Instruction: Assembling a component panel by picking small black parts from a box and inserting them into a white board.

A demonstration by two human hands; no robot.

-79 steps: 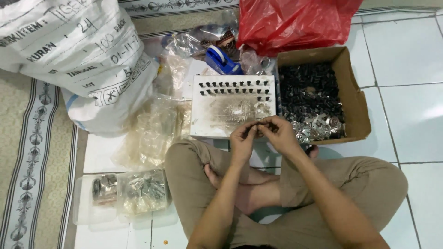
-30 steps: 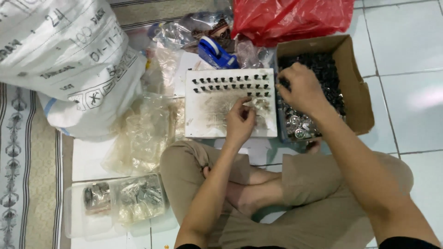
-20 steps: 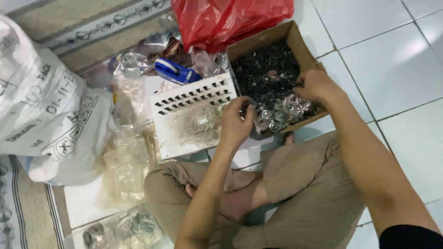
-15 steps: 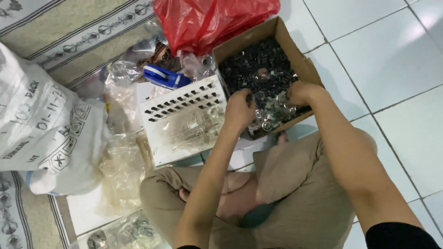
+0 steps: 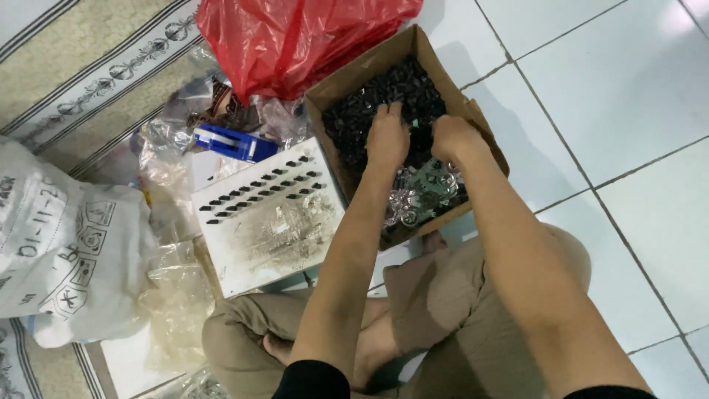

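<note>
Both hands [image 5: 387,137] [image 5: 452,139] dig, fingers curled among small dark parts [image 5: 373,100], in a cardboard box [image 5: 487,137] lying diagonally.

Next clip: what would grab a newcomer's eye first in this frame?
Probably the crumpled red plastic bag at top centre, the brightest thing in view. Just below it, the left hand and right hand both dig into an open brown cardboard box filled with small dark and shiny metal parts. Left of the box lies a white perforated plastic tray, and a large white printed sack fills the left edge.
</note>
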